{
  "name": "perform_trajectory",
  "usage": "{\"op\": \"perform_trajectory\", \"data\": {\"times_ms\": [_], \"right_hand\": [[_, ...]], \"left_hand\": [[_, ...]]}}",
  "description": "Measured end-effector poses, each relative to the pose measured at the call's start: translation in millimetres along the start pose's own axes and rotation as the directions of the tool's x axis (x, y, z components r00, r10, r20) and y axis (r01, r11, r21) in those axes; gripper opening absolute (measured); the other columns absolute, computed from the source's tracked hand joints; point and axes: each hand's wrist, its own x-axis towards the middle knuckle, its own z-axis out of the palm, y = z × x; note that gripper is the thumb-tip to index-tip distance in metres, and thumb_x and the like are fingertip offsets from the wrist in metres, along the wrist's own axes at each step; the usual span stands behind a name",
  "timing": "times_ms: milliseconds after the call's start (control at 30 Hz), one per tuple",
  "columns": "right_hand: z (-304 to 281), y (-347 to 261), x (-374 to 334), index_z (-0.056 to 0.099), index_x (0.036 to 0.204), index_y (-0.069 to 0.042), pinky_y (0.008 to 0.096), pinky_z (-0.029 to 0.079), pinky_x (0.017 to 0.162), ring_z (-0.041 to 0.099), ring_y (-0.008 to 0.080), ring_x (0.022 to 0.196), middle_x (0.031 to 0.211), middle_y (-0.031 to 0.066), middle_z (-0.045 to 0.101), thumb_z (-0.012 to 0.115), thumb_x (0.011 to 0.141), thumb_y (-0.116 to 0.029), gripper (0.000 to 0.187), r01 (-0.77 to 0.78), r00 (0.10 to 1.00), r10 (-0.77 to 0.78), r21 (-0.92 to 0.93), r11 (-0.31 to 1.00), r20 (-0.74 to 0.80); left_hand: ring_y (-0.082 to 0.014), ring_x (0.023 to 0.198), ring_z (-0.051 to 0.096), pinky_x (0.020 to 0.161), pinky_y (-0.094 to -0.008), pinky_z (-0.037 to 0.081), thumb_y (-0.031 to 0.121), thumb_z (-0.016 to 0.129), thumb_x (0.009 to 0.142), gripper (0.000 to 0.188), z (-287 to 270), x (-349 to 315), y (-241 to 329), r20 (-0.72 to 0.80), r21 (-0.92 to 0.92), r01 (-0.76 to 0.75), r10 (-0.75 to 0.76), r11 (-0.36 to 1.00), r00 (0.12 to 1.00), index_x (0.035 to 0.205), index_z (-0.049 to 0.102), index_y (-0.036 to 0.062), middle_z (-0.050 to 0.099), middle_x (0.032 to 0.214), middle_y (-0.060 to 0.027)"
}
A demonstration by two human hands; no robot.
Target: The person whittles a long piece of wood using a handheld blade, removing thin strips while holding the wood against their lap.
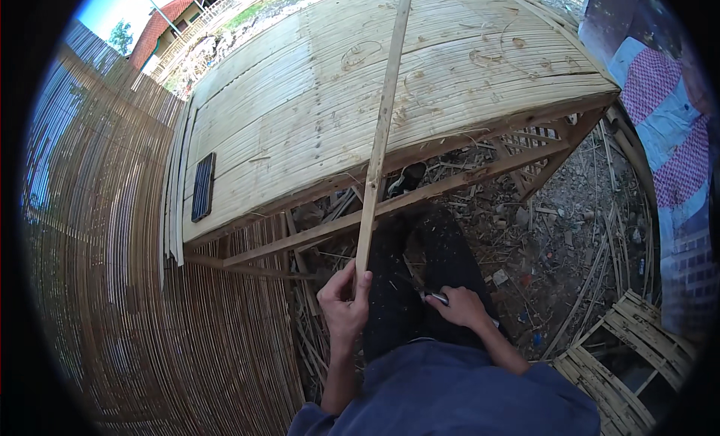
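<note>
My left hand [345, 301] is closed round the near end of a long, narrow bamboo strip [380, 128]. The strip slants up and away from me, passing over the front edge of a slatted bamboo table [277, 128]. Beside my lap, to the right of the strip, my right hand [461, 308] is closed on the handle of a knife [436, 296]. Its dark blade points up and left and is hard to make out against my black trousers [442, 248]. The knife and the strip are apart.
A dark phone [203, 187] lies at the table's left end. Curled shavings [487, 57] are scattered over the tabletop. A woven bamboo screen [112, 248] stands on the left, patterned cloth [652, 91] hangs on the right, and a slatted bamboo frame [600, 361] sits at lower right. Debris covers the ground.
</note>
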Motion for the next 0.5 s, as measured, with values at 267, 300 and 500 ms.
{"op": "perform_trajectory", "data": {"times_ms": [267,300,500], "right_hand": [[-13,15,1,0.06,0.08,0.0,0.04,0.044,0.055,0.058,0.0328,0.058,0.059,0.0161,0.056,0.059,0.085,-0.045,0.045,0.167,0.962,-0.087,0.303,0.938,-0.259],[-20,10,3,0.059,0.079,0.0,0.0368,0.042,0.051,0.055,0.027,0.05,0.054,0.0123,0.052,0.061,0.085,-0.043,0.043,0.223,0.938,-0.108,0.335,0.916,-0.328],[-65,-46,-1,0.056,0.087,-0.001,0.0215,0.036,0.042,0.047,0.0038,0.047,0.058,-0.0029,0.048,0.066,0.086,-0.022,0.023,0.492,0.868,-0.02,0.854,0.171,-0.496]], "left_hand": [[-0.0139,0.058,0.056,0.054,-0.0244,0.043,0.01,0.071,0.078,0.028,2,-6,10,0.047,0.156,-0.103,0.097,0.982,0.994,0.101,0.064,-0.005,0.058,0.068,-0.0085],[-0.0156,0.057,0.056,0.054,-0.0248,0.043,0.01,0.071,0.077,0.028,3,-9,11,0.065,0.208,-0.119,0.108,0.971,0.992,0.101,0.065,-0.0045,0.058,0.068,-0.0092],[-0.0128,0.056,0.053,0.052,-0.0247,0.041,0.004,0.073,0.073,0.03,18,-25,23,0.15,0.128,-0.198,0.179,0.972,0.972,0.101,0.066,-0.0019,0.057,0.068,-0.0084]]}}
